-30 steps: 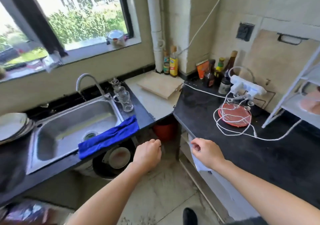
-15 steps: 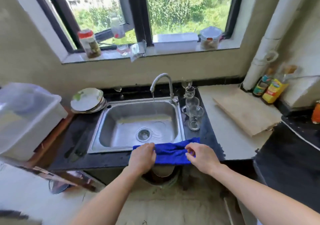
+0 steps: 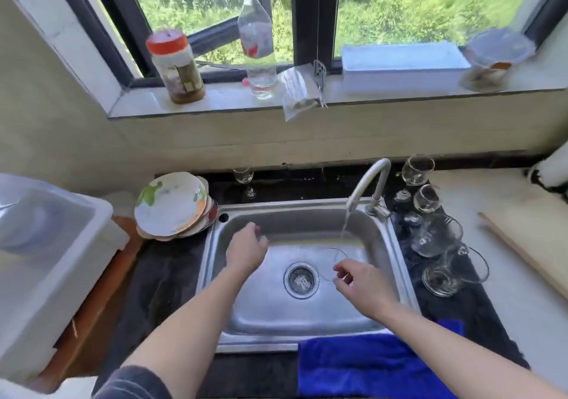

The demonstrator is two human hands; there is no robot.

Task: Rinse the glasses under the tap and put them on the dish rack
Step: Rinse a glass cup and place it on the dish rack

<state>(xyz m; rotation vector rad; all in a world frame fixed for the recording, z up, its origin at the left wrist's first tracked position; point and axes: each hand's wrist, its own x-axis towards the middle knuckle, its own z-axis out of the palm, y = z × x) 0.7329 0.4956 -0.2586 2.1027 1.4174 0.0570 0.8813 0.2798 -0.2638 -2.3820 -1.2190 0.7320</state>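
Note:
Several clear glasses [image 3: 436, 235] stand in a row on the dark counter right of the steel sink [image 3: 402, 278]; the nearest is a glass mug [image 3: 451, 271], and a stemmed glass [image 3: 417, 169] is at the back. One more small glass [image 3: 243, 175] stands behind the sink on the left. The tap [image 3: 370, 180] runs a thin stream of water into the basin. My left hand [image 3: 246, 249] hovers over the sink's left side, fingers loosely curled, empty. My right hand [image 3: 361, 285] hangs over the basin just below the stream, fingers relaxed, empty.
A stack of plates [image 3: 173, 205] sits left of the sink. A white plastic bin [image 3: 46, 263] stands at the far left. A blue cloth [image 3: 375, 365] hangs over the counter's front edge. A wooden board [image 3: 528, 239] lies at the right. A jar [image 3: 176, 66] and bottle [image 3: 257, 45] are on the sill.
I have turned and come close to the sink. Both hands left the blue cloth and rose over the basin. Water now runs from the tap.

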